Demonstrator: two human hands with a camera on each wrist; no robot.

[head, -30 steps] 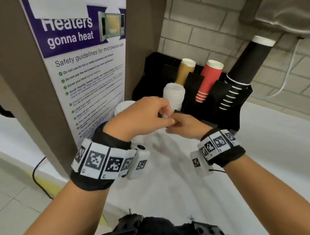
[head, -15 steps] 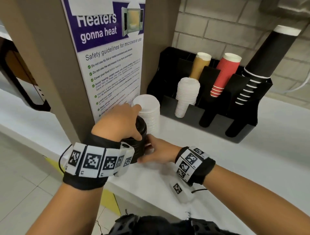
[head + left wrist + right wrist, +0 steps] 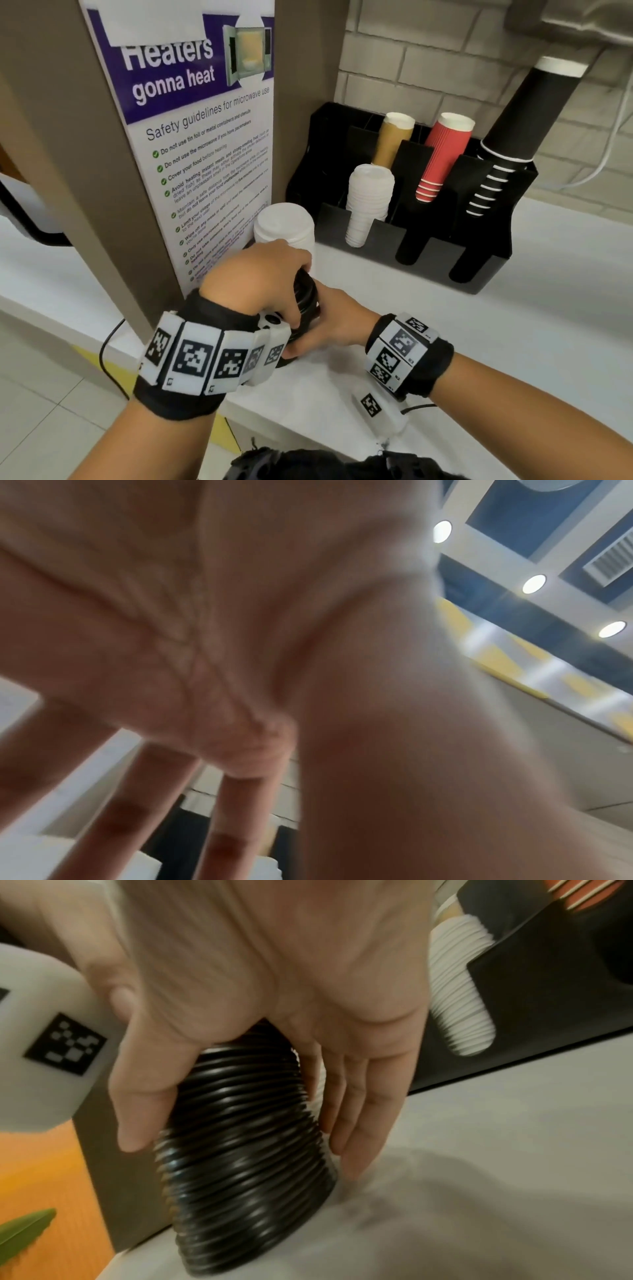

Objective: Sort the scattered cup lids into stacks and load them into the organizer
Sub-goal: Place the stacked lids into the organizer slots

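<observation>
Left hand (image 3: 263,274) fingers now curl over the top of the tall ribbed stack of black plastic cup lids (image 3: 240,1150) beside the white lid stack (image 3: 286,224), no longer pinching at the black slotted organizer (image 3: 486,270), right hand (image 3: 330,322) clasping its side, so loading looks next.

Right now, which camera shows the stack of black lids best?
The right wrist view: the black lid stack shows nearly whole, ridges clear. The head view shows a sliver between both hands. The left wrist view shows none.
</observation>
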